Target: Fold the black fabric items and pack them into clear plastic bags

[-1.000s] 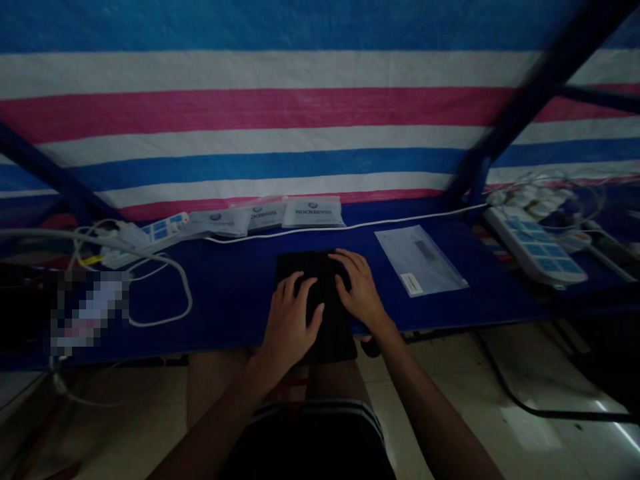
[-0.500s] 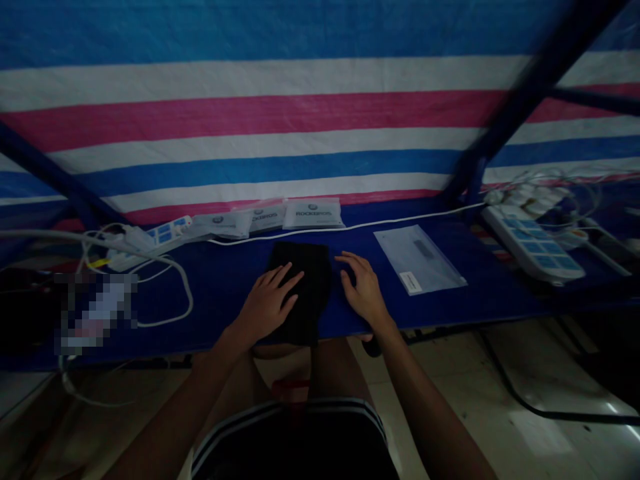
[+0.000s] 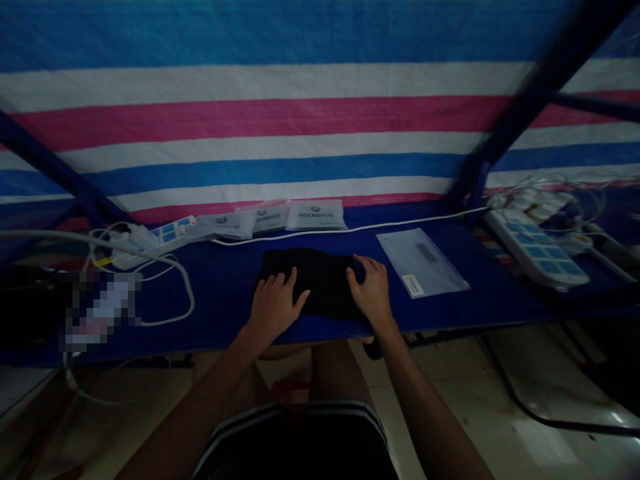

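Note:
A folded black cloth lies sideways on the blue table, near its front edge. My left hand rests flat on the cloth's left part with fingers stretched out. My right hand lies on the cloth's right end, fingers curled over its edge. A clear plastic bag with a small label lies just right of my right hand.
Three white branded packets lie along the striped tarp at the back. A white power strip with cables is at the left, another power strip with plugs at the right. A white cable runs across the back. Dark frame bars slant overhead.
The black cloth has turned from lengthwise to sideways and no longer hangs over the table edge. My right hand moved onto its right end; my left hand stayed on its left part.

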Available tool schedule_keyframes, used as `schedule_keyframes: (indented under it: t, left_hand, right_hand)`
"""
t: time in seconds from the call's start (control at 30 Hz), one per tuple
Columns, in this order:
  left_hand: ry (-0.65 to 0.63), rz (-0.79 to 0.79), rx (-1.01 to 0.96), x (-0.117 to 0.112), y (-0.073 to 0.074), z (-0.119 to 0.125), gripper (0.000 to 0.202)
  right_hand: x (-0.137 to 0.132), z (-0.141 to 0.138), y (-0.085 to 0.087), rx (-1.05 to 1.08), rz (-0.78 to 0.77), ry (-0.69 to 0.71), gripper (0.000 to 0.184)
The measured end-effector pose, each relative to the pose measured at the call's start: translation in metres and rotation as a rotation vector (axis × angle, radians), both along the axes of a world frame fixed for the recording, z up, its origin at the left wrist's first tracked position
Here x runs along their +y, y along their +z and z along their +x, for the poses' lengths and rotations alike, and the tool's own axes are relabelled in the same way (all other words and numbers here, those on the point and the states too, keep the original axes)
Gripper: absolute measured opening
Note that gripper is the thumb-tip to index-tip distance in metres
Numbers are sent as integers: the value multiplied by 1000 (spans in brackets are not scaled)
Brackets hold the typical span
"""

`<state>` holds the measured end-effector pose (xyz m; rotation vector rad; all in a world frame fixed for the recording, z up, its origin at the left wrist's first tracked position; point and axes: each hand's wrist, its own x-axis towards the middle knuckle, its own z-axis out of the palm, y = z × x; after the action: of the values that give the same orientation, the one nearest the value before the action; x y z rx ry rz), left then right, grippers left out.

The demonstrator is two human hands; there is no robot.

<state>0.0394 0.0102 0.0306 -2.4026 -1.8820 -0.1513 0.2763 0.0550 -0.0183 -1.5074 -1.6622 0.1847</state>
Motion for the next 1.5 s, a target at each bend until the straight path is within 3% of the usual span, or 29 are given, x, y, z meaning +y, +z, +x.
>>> schedule_keyframes:
  t: [0.33,0.53,0.67,0.8,1.0,1.2,1.33,1.5]
  left_hand:
    - [74,-92,-145,37,-3,-8,59]
    - [67,-74,-477,62,-6,-28,48]
    - [104,-9,-604,77,-6,-43,35]
    - [241,174,-704,94,-10,-63,34]
    - [273,233,-761,112,-28,-76,15]
    - [263,219,-824,109,-36,-75,2]
    - [268,210,-908,107,-36,-74,6]
    - [254,199,-1051,109,-30,-71,38]
  right_hand:
    - [5,1,-8,-57,-39,-24,48]
    - [25,5,-2,-177,-182,-12,49]
    - [59,5,8,-141,-290,-15,39]
    - [82,-4,12,-131,-268,-44,37]
    - [80,-6,7,-102,-225,-28,22]
    - [81,0,6,27,-184,41,11]
    - [78,0,10,130,-151,106,14]
    - [71,-1,18,363,-106,220,37]
